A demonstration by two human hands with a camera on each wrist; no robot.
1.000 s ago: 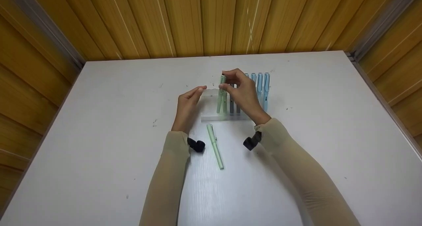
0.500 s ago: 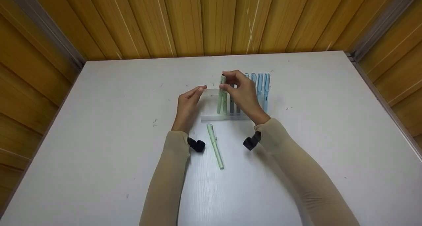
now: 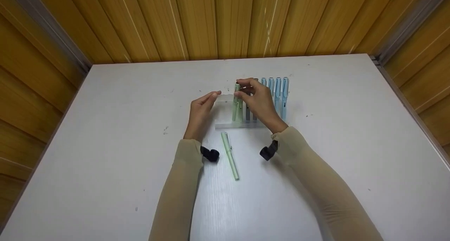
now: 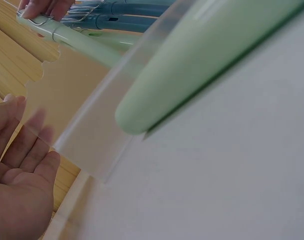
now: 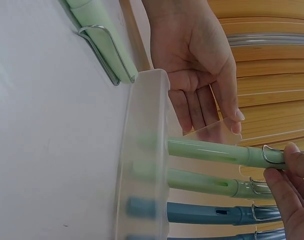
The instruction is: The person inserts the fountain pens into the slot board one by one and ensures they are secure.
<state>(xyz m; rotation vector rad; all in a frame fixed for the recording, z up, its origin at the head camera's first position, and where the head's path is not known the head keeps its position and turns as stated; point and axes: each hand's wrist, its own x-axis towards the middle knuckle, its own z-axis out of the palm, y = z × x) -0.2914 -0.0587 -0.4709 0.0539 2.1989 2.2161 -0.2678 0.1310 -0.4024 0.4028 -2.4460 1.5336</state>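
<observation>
My right hand (image 3: 259, 99) pinches a light green pen (image 5: 206, 150) near its clipped cap, between thumb and fingers. That pen stands nearly upright in the clear pen stand (image 3: 225, 125), its lower end behind the frosted front strip. Beside it a second light green pen (image 5: 201, 181) stands in the row, then dark blue pens (image 5: 206, 213). My left hand (image 3: 201, 111) holds the stand's left side edge, thumb and index close together, some fingers showing through the clear panel (image 4: 62, 92). A third light green pen (image 3: 230, 156) lies on the table in front of the stand.
Several light blue pens (image 3: 284, 96) fill the stand's right end, partly behind my right hand. The white table (image 3: 105, 146) meets a yellow wood-panelled wall (image 3: 197, 23) at the back. Black wrist cameras (image 3: 211, 155) sit on both sleeves.
My right hand has lowered slightly with the light green pen, which now sits a little lower and straighter in the stand. My left hand and the lying pen stay put.
</observation>
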